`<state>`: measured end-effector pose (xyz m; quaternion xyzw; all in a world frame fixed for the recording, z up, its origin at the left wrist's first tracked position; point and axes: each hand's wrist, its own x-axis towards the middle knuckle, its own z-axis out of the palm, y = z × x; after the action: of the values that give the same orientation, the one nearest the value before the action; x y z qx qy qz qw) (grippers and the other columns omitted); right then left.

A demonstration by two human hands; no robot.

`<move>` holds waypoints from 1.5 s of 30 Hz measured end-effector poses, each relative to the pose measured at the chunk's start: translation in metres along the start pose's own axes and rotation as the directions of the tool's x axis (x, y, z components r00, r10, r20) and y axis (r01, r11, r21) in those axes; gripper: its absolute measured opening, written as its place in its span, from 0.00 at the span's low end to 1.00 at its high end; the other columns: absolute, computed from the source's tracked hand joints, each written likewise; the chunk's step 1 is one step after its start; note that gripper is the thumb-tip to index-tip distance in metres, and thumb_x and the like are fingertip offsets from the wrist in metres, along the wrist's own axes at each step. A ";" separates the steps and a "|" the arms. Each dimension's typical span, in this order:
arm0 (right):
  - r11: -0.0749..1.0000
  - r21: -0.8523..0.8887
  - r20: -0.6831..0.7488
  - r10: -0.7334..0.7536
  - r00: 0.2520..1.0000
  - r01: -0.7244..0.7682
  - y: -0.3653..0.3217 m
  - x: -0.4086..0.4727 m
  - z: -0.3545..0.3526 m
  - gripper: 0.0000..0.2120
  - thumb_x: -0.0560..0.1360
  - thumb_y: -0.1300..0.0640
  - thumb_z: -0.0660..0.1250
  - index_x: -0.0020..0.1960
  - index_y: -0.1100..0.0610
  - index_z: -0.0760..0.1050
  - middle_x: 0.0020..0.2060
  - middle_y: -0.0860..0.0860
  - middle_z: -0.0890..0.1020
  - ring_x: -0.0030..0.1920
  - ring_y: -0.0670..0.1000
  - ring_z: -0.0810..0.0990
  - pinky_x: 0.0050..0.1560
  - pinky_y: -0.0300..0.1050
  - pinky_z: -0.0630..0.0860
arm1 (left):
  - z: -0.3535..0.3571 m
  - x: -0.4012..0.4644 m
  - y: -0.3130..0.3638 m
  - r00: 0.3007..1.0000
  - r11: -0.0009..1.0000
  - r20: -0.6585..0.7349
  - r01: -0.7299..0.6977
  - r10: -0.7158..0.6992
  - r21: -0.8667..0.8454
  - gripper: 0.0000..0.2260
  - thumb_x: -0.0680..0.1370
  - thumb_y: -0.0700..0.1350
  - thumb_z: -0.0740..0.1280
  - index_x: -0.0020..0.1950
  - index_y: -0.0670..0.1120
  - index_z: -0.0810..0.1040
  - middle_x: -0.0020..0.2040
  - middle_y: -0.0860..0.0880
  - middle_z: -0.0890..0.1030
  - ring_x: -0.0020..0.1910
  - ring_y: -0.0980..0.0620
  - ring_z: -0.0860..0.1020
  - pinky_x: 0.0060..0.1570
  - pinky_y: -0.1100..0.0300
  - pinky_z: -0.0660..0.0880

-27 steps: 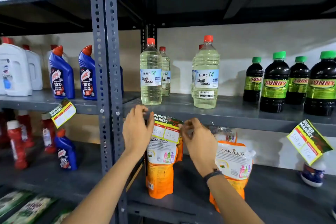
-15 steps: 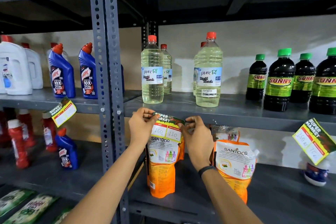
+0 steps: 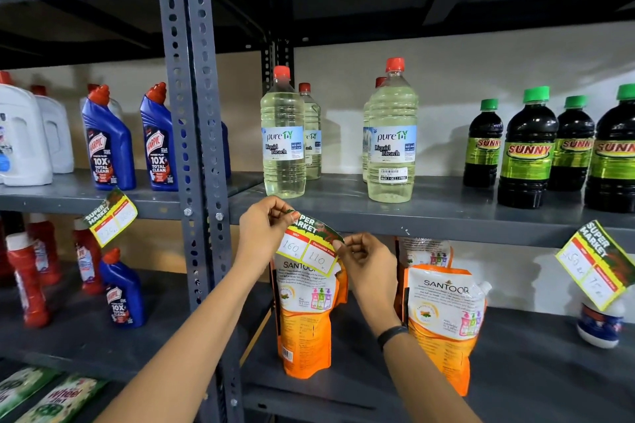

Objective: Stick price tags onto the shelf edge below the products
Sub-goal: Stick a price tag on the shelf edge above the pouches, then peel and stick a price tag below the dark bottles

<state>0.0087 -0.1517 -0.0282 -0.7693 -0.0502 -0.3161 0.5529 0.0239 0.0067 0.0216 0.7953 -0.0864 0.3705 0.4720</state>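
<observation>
From my head camera, looking slightly down at the grey shelving: my left hand (image 3: 263, 228) pinches the upper left corner of a price tag (image 3: 309, 245), and my right hand (image 3: 369, 263) pinches its right edge, so both hands are clamped on the same tag. I hold it tilted against the shelf edge (image 3: 446, 228), just below the front liquid bleach bottle (image 3: 283, 134), with its lower part hanging in front of a Santoor pouch (image 3: 305, 312) on the shelf beneath. The handwritten figures read 160 and 110. Whether its top strip already sticks to the metal I cannot tell.

As for progress, one tag (image 3: 111, 218) hangs from the edge under the Harpic bottles (image 3: 108, 141) to the left, and another tag (image 3: 596, 263) hangs below the Sunny bottles (image 3: 529, 151) to the right. So I judge two are placed, and this middle one needs pressing down and letting go.
</observation>
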 end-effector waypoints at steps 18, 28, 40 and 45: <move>0.973 -0.189 -0.054 -0.143 0.988 0.131 -0.005 0.012 -0.017 0.06 0.71 0.49 0.70 0.38 0.50 0.77 0.35 0.49 0.82 0.39 0.49 0.79 0.32 0.41 0.69 | 0.003 -0.013 -0.006 1.000 1.000 0.011 -0.028 0.028 0.004 0.04 0.70 0.41 0.73 0.39 0.44 0.78 0.33 0.54 0.77 0.34 0.58 0.74 0.33 0.73 0.72; 0.954 -0.261 -0.122 -0.183 0.975 0.146 -0.014 0.023 -0.018 0.05 0.70 0.51 0.70 0.39 0.50 0.76 0.35 0.47 0.81 0.36 0.49 0.78 0.33 0.43 0.73 | 0.013 -0.006 -0.002 0.999 0.996 -0.030 -0.041 0.043 0.080 0.07 0.70 0.44 0.73 0.38 0.50 0.76 0.35 0.54 0.77 0.38 0.51 0.76 0.37 0.64 0.75; 0.974 -0.113 -0.171 -0.211 0.962 0.194 -0.004 0.017 -0.044 0.09 0.71 0.49 0.70 0.48 0.48 0.72 0.35 0.45 0.77 0.36 0.47 0.77 0.34 0.46 0.76 | 0.045 -0.016 0.015 0.963 0.886 -0.118 -0.169 0.241 0.432 0.10 0.72 0.53 0.69 0.50 0.51 0.78 0.53 0.49 0.80 0.54 0.46 0.73 0.48 0.53 0.61; 0.980 0.095 -0.346 -0.134 0.929 0.177 0.020 0.009 -0.112 0.06 0.73 0.54 0.69 0.48 0.50 0.73 0.33 0.44 0.77 0.35 0.45 0.76 0.38 0.38 0.74 | 0.074 -0.038 0.049 0.942 0.878 -0.176 -0.184 0.286 0.441 0.08 0.73 0.47 0.67 0.52 0.49 0.77 0.52 0.46 0.80 0.55 0.42 0.73 0.52 0.47 0.66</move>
<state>-0.0238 -0.2608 -0.0189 -0.6613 -0.0350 -0.4825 0.5732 0.0105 -0.0880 0.0090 0.8115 -0.0446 0.5270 0.2485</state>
